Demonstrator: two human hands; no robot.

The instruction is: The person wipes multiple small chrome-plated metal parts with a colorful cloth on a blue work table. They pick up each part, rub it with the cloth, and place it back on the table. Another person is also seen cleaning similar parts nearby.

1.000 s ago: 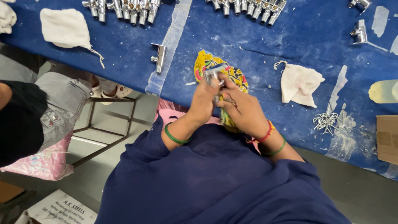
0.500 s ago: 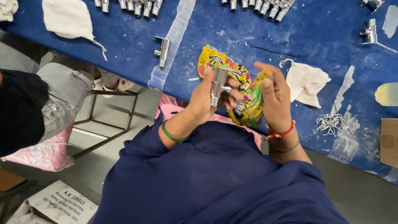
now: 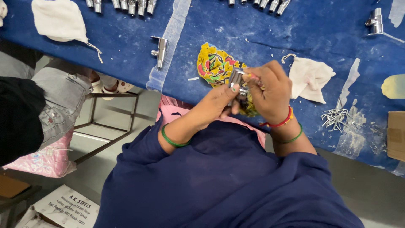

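Yellow floral cloth (image 3: 215, 65), blue table (image 3: 295, 33)

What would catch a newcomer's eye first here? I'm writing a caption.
At centre, the left hand and right hand grip a small chrome fitting against a bright yellow patterned cloth on the blue table. More chrome fittings line its far edge.

The right hand (image 3: 270, 93) is covering most of the chrome fitting (image 3: 236, 80), so its lower end is hiding under those fingers; the patterned cloth (image 3: 215, 65) is disappearing beneath both palms, its near edge lying unseen behind the left hand (image 3: 219, 103); beyond the fingertips, two rows of chrome parts (image 3: 122, 5) are being cut off by the top edge; to the right of the fingers, a cardboard box (image 3: 396, 135) is running off the frame.
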